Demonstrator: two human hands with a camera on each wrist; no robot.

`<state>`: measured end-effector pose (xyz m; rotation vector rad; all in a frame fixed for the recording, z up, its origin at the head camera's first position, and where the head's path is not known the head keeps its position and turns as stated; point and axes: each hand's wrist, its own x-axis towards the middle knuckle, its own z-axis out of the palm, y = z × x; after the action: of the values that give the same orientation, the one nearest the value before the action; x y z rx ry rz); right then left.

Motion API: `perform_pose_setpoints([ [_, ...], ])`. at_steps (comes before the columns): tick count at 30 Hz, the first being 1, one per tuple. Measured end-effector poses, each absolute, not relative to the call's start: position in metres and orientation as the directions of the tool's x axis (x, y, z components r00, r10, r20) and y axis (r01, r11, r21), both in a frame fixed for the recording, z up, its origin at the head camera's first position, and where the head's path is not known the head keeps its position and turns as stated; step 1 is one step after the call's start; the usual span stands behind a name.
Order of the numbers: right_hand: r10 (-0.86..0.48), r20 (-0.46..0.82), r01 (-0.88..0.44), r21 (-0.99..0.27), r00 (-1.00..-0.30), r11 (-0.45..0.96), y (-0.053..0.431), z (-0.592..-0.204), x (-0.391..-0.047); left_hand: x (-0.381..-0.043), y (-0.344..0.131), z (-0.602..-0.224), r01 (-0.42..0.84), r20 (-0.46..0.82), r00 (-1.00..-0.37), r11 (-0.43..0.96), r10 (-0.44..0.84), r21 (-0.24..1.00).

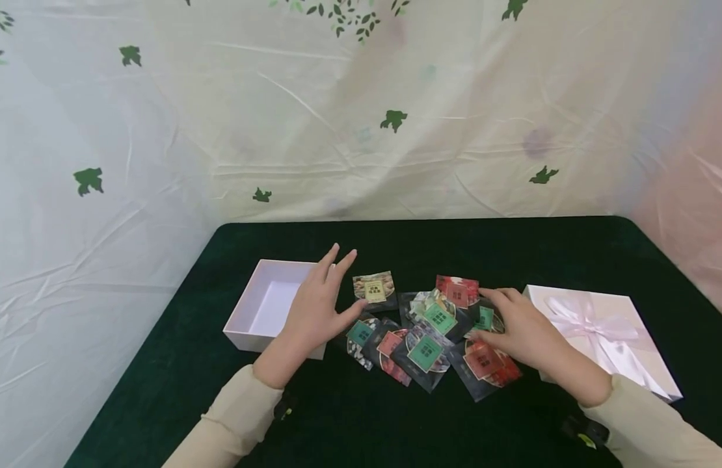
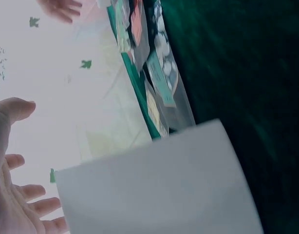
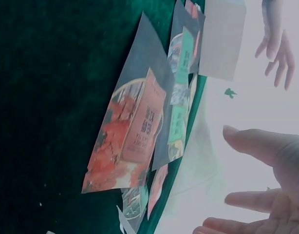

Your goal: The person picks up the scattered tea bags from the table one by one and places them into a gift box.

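Several flat dark packets with coloured labels lie in an overlapping pile mid-table; a red-labelled packet (image 1: 482,361) is nearest my right hand. My right hand (image 1: 527,331) hovers over the pile's right side, thumb and fingers spread apart and holding nothing; the right wrist view shows the thumb (image 3: 254,144) away from the packets. My left hand (image 1: 317,309) is raised at the right side of an open pale pink box (image 1: 238,335), its fingers extended and nothing in them. A yellow-labelled packet (image 1: 374,290) lies just beyond its thumb.
On the right, a pale pink box lid (image 1: 621,309) with a satin ribbon bow (image 1: 595,325) lies beside my right wrist. Dark green cloth (image 1: 396,429) covers the table. Behind it hangs a pale curtain (image 1: 314,130) with green leaf prints.
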<state>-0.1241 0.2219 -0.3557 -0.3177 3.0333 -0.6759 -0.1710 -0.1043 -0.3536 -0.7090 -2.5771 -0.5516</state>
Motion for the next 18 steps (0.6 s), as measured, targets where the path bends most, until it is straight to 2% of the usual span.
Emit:
perform_pose_setpoints([
  [13,-0.171,-0.075,-0.127,-0.401,-0.982,0.907,0.222,-0.359,-0.112,-0.179,-0.146,-0.357,0.467,0.414,-0.859,0.791,0.301,0.395],
  [18,-0.166,-0.072,-0.123,-0.406,-0.984,0.905,0.222,-0.364,-0.108,-0.184,-0.163,-0.355,0.443,0.353,-0.886,0.771,0.299,0.458],
])
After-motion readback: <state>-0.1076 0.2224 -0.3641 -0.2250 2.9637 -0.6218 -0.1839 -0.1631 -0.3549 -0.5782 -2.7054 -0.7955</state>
